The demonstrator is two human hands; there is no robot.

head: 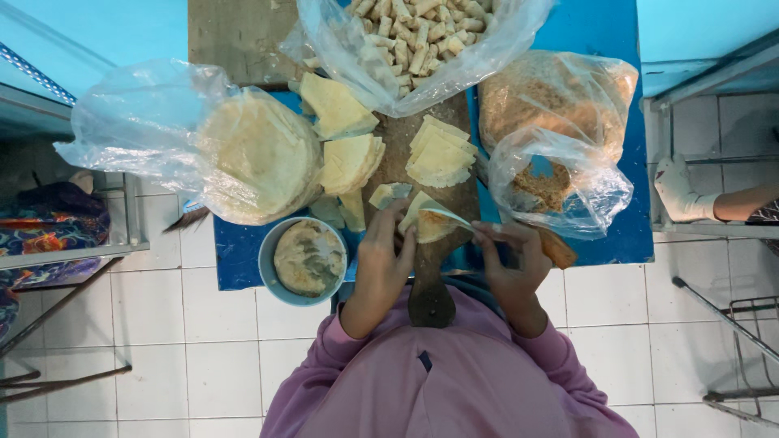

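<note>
Left hand (381, 255) pinches a thin pale wrapper (426, 217) flat on the near end of the board (428, 284), right hand (511, 258) clenched on a spreader (454, 217) over it; wrapper looks light, floppy, tear-prone, best held by its edge.

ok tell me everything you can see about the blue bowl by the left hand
The blue bowl is round with a light blue rim, and its material cannot be told. It stands upright at the near edge of the blue table, just beside the left hand, which does not touch it. It is nearly full of a pale, beige-grey, lumpy paste. The bagged stack of round wrappers lies right behind it, its lower edge meeting the rim.
</note>
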